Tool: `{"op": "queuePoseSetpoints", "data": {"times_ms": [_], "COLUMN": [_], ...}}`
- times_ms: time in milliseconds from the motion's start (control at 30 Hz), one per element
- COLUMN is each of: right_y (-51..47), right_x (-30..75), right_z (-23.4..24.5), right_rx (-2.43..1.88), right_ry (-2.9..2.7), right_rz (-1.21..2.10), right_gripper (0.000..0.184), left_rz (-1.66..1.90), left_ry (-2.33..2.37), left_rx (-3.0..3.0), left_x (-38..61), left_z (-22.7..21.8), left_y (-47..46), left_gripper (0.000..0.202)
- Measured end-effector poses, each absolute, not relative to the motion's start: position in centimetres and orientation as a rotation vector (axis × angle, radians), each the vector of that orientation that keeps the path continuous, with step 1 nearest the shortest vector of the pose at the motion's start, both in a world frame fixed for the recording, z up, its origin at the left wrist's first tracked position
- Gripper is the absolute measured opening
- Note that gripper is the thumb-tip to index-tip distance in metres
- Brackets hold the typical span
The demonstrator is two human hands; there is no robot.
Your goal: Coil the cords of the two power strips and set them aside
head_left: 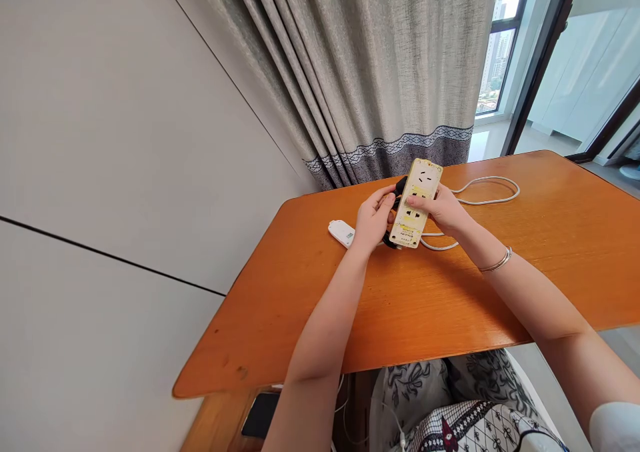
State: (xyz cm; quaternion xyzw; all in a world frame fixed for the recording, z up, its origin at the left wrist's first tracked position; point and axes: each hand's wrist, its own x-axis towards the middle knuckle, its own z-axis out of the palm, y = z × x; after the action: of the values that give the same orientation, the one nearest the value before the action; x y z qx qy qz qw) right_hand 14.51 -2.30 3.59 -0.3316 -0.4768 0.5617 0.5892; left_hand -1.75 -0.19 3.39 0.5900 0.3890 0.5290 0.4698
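A cream power strip (416, 202) with several sockets is held tilted above the orange wooden table (450, 292). My right hand (443, 209) grips its right side, thumb across the face. My left hand (374, 217) is closed on a black plug (399, 187) at the strip's left edge; a black cable part shows below near the strip's lower end. The strip's white cord (487, 199) loops on the table behind my right hand. A silver bracelet (497, 262) sits on my right wrist.
A small white adapter (343, 232) lies on the table just left of my left hand. A grey curtain (370, 72) hangs behind the table, a plain wall stands to the left, and a window is at the right. A dark phone (260, 415) lies below the table edge.
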Motion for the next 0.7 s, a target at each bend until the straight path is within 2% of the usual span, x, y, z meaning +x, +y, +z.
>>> {"op": "queuePoseSetpoints", "data": {"times_ms": [167,500,700], "right_y": [-1.6,-1.7,-1.6], "right_x": [14.7,14.7,14.4], "right_z": [3.0,3.0,2.8], "right_rx": [-0.790,-0.853,-0.858], "right_ry": [-1.032,-1.067,-1.098], "right_rz": [1.371,1.374,1.332], "right_gripper": [0.061,0.059,0.066], "left_rz": [1.222,1.233,1.294], "left_ry": [0.929,0.994,1.003], "left_rx": [1.379,1.546,1.567], "left_x": [-1.6,-1.7,-1.7], "left_z": [3.0,1.9,1.9], "left_y": [0.2,1.1,1.2], "left_gripper": [0.042,0.030,0.025]}}
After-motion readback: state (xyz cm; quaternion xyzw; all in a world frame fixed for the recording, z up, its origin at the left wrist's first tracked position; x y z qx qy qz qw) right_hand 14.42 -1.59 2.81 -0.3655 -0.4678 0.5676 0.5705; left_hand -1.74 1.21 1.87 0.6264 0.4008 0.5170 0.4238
